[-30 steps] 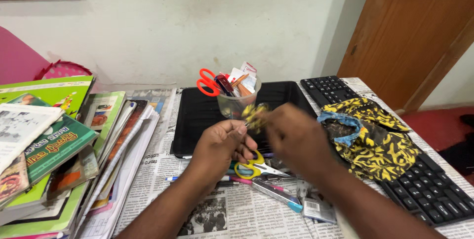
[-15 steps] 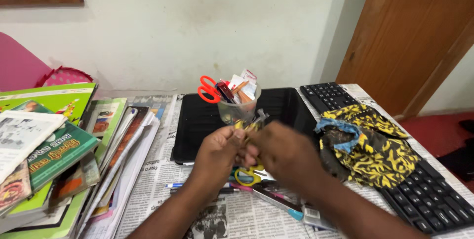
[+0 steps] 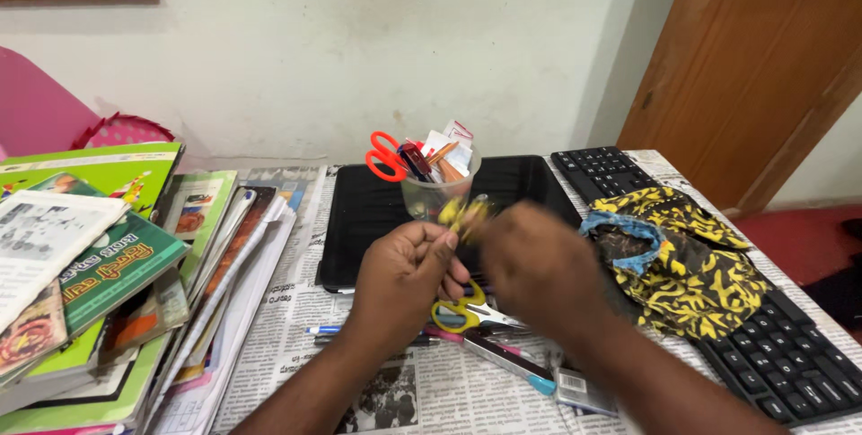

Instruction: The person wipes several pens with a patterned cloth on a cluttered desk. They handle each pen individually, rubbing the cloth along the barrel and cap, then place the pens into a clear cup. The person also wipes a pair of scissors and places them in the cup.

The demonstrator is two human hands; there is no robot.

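My left hand (image 3: 406,275) and my right hand (image 3: 537,266) meet above the newspaper-covered table (image 3: 296,327), both pinching a small yellow and dark object (image 3: 463,214) between the fingertips. The object is blurred and I cannot tell its kind. Under the hands lie yellow-handled scissors (image 3: 456,312) and several pens (image 3: 503,356). Just beyond the hands stands a clear plastic cup (image 3: 433,193) holding red-handled scissors (image 3: 386,157), pens and paper slips.
A black tray (image 3: 359,219) lies behind the cup. A black keyboard (image 3: 772,345) runs along the right, with a yellow and black patterned cloth (image 3: 682,255) on it. Stacked books and magazines (image 3: 108,273) fill the left side. A wooden door (image 3: 763,67) is at right.
Both hands have kept working the small yellow object, shifting it slightly up and down in front of the cup. The view has moved a little.
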